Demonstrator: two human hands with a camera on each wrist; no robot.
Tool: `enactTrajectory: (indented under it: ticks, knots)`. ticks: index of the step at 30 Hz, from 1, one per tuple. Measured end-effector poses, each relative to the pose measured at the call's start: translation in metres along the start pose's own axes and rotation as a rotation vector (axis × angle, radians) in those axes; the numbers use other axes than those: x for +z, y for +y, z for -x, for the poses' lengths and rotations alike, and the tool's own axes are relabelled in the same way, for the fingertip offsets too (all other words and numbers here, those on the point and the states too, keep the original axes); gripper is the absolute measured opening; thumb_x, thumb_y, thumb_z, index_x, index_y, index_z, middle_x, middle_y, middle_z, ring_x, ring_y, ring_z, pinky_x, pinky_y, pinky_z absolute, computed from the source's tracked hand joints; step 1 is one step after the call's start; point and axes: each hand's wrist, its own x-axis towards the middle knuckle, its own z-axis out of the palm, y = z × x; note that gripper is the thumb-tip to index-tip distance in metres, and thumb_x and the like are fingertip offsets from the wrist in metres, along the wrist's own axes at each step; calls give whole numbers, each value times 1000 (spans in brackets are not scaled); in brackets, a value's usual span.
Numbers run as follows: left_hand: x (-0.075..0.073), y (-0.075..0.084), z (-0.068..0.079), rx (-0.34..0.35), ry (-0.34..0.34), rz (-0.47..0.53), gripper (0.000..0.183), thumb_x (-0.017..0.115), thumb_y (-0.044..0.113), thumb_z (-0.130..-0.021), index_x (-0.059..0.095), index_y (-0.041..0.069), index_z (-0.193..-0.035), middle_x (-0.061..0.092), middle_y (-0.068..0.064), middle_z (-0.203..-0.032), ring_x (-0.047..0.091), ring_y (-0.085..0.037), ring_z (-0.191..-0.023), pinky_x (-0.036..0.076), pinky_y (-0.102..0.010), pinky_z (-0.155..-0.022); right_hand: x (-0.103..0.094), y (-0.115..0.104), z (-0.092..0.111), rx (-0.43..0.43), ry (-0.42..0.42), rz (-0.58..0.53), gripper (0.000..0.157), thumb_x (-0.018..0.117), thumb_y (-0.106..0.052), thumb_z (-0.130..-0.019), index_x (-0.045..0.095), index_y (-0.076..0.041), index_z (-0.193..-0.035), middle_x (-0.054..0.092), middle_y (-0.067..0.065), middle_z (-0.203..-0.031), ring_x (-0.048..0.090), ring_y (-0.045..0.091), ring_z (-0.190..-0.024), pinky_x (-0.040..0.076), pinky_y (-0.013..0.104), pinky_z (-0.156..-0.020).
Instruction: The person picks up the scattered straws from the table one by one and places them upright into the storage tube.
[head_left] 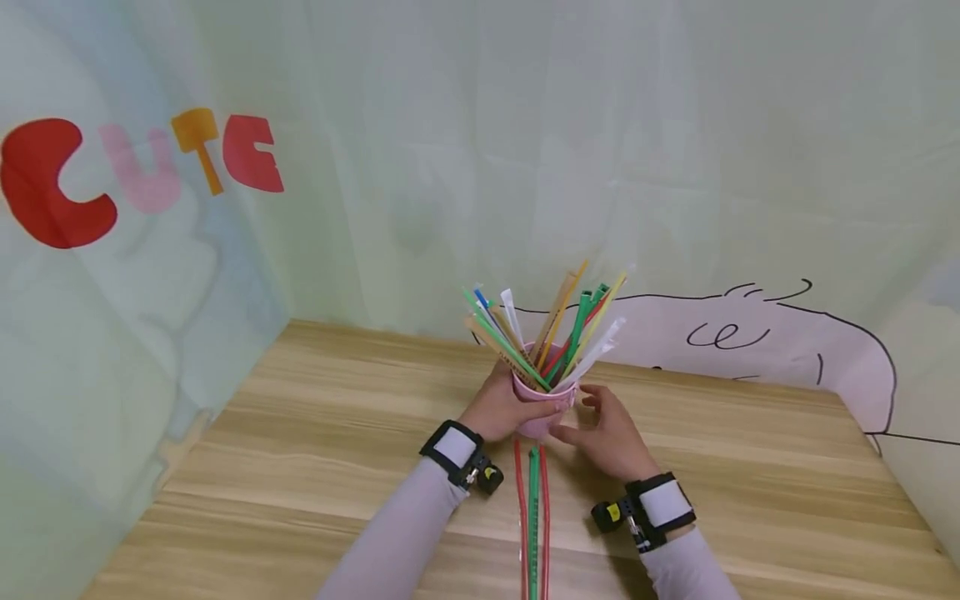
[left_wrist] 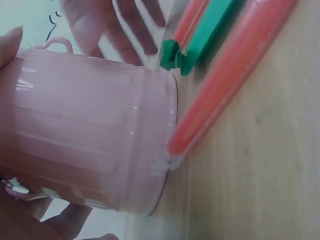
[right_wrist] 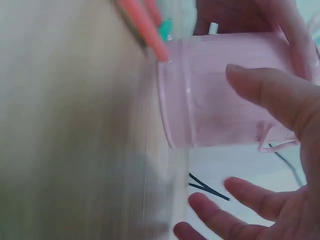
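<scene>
A pink bucket-shaped cup (head_left: 534, 430) with small side handles stands on the wooden table, holding several straws in brown, green, white, yellow and red. My left hand (head_left: 497, 407) grips it from the left, thumb laid across the front. On the right my right hand (head_left: 611, 435) is beside the cup, fingers spread and thumb near its wall; the right wrist view shows the thumb (right_wrist: 260, 90) in front of the cup (right_wrist: 220, 100). Two red straws (head_left: 546, 525) and a green straw (head_left: 534, 533) lie side by side, their far ends right at the cup's base (left_wrist: 160, 135).
The wooden table (head_left: 337, 467) runs back to a pale cloth backdrop (head_left: 450, 167) with a line drawing at the right. Large coloured letters (head_left: 251, 154) mark the left side. A wristband with a small camera is on each forearm.
</scene>
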Motion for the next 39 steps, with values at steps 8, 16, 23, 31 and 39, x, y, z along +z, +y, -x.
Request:
enactTrajectory:
  ticks: [8,16,23,31,39]
  knots:
    - [-2,9,3,3,-17,13,82,83,20,-76,36,11,-143,51,-10,-136,48,-17,-120,36,-48,-107,1,-14,36,-4,-5,236,52,79,-45,-76,66,-6,-109,62,8,-96,53,20,-84,49,40,-73]
    - [-2,9,2,22,-24,9,79,83,21,-77,39,9,-141,55,-9,-132,50,-18,-118,37,-49,-106,12,-29,61,-43,-30,324,26,81,-35,-74,67,-16,-84,57,-4,-70,48,11,-61,43,30,-54]
    - [-2,10,3,23,-18,-12,80,83,22,-77,38,8,-142,53,-11,-133,49,-18,-119,36,-49,-107,24,-35,71,-48,-86,405,22,77,-34,-75,63,-18,-74,54,-6,-63,45,11,-54,39,30,-48]
    - [-2,10,5,35,-6,34,80,83,17,-75,39,7,-142,54,-12,-133,50,-20,-118,38,-47,-106,32,-33,73,-47,-137,470,23,71,-31,-79,60,-21,-62,51,-9,-52,42,11,-46,33,30,-42]
    - [-2,9,5,22,-7,22,81,83,18,-76,38,9,-142,53,-12,-134,50,-21,-119,38,-48,-106,35,-35,71,34,-136,457,30,69,-35,-80,59,-22,-56,49,-6,-47,42,15,-44,27,30,-41]
